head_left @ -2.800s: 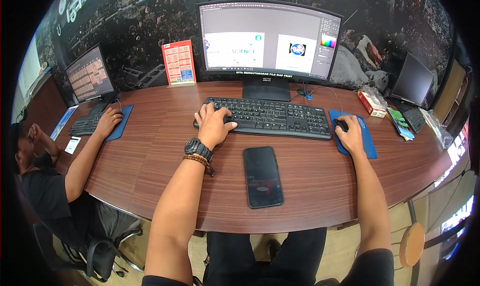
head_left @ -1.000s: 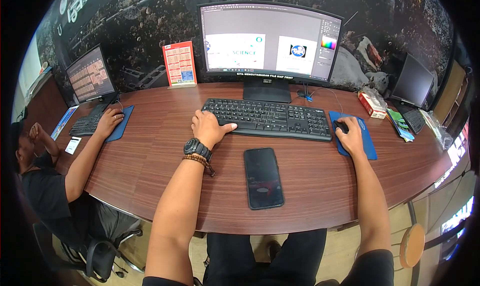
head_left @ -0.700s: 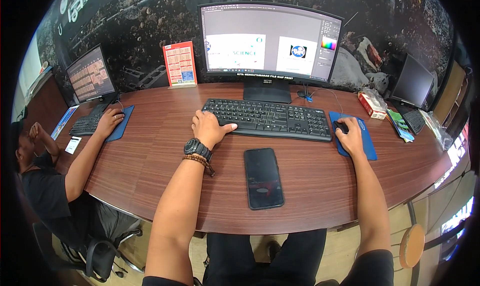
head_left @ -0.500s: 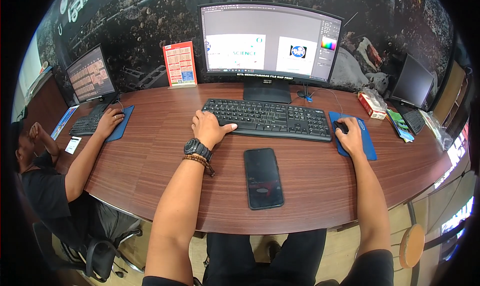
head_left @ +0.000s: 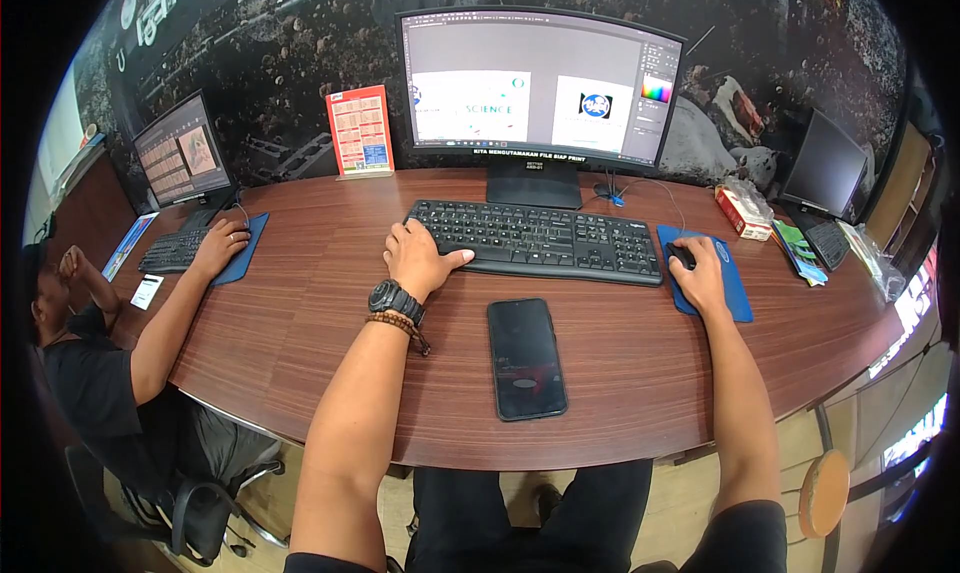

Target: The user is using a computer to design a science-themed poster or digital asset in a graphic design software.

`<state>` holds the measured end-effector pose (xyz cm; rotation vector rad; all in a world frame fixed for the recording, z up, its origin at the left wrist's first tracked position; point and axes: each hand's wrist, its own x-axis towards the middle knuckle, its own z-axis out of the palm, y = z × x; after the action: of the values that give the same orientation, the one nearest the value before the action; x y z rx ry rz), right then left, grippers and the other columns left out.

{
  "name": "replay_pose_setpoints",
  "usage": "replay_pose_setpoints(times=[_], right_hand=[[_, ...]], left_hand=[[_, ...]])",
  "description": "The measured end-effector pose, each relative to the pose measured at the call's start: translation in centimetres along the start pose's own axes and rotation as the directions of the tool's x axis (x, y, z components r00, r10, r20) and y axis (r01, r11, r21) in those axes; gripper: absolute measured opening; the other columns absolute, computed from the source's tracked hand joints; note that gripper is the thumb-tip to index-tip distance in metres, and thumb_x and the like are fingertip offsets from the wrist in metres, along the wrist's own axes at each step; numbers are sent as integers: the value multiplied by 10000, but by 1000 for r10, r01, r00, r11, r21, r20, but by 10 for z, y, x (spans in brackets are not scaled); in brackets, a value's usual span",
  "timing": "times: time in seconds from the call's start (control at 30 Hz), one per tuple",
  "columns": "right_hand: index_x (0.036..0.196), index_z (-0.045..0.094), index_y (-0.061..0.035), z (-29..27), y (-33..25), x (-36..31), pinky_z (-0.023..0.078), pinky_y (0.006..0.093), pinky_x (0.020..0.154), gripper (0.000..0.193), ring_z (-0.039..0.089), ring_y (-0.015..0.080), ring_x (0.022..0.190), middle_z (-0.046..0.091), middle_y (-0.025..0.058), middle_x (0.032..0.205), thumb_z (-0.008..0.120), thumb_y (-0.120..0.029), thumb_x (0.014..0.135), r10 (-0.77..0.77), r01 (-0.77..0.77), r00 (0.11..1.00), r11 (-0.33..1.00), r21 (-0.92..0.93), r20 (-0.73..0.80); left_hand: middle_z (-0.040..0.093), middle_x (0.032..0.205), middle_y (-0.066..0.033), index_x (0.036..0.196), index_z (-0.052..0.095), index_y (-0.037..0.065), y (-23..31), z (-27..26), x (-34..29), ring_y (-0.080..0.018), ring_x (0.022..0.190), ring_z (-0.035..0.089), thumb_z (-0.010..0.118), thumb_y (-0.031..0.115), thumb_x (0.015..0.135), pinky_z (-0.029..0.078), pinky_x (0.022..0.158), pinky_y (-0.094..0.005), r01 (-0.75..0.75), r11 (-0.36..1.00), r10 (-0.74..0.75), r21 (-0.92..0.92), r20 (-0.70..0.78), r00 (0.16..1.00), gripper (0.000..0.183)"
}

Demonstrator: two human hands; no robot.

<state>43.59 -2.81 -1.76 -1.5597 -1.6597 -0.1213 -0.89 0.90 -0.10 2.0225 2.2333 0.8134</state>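
Loosely parted, left fingers (head_left: 396, 239) rest on the keyboard (head_left: 545, 239); right fingers (head_left: 708, 250) curl closed over the mouse (head_left: 683, 257).

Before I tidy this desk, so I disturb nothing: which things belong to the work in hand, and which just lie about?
In use:
long black keyboard, at the left hand
black mouse, under the right hand
blue rectangular mouse pad
curved black monitor

Seemingly lying about:
black rectangular phone
red-bordered calendar
red-white box

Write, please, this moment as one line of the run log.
left hand: on keyboard, left end | right hand: on mouse, over blue pad | phone: lying screen-up on desk | monitor: lit, behind keyboard
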Motion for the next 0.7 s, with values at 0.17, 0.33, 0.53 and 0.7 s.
replay_pose_setpoints(times=[0.17, 0.33, 0.53, 0.7], right_hand=[[1078, 698, -35, 0, 0, 1, 493, 418, 946, 312, 620, 344, 1080, 623, 158, 1129, 694, -171, 797, -18, 18, 1000, 1000, 2, -5], [1068, 700, -33, 0, 1, 1, 493, 418, 944, 302, 619, 348, 1075, 626, 158, 1123, 685, -161, 795, -29, 29, 1000, 1000, 3, -6], [1066, 695, -29, -1, -2, 0, 491, 415, 948, 305, 616, 347, 1083, 626, 160, 1129, 681, -163, 793, -18, 18, 1000, 1000, 5, -4], [1063, 694, -29, 0, 1, 1, 492, 416, 946, 302, 616, 347, 1083, 625, 158, 1127, 680, -158, 790, -17, 17, 1000, 1000, -1, -5]], left_hand=[[484, 1276, -316, 1235, 490, -140, -1, -1, 0, -480, 1206, 496, 844, 580, 710, 449, 1017, -525, -12, 1000, 12, 8, 3, 1000, 959], [483, 1281, -324, 1246, 488, -149, 1, -2, -1, -483, 1209, 495, 837, 577, 720, 447, 1017, -524, -14, 1000, 14, 14, 14, 1000, 962], [480, 1286, -330, 1253, 486, -150, 1, -3, -1, -483, 1225, 484, 830, 580, 728, 435, 1029, -529, -11, 1000, 11, 7, 31, 999, 963], [485, 1279, -330, 1230, 509, -147, -3, 1, 0, -481, 1219, 485, 825, 590, 727, 430, 1027, -539, -28, 1000, 27, 15, 8, 1000, 947]])
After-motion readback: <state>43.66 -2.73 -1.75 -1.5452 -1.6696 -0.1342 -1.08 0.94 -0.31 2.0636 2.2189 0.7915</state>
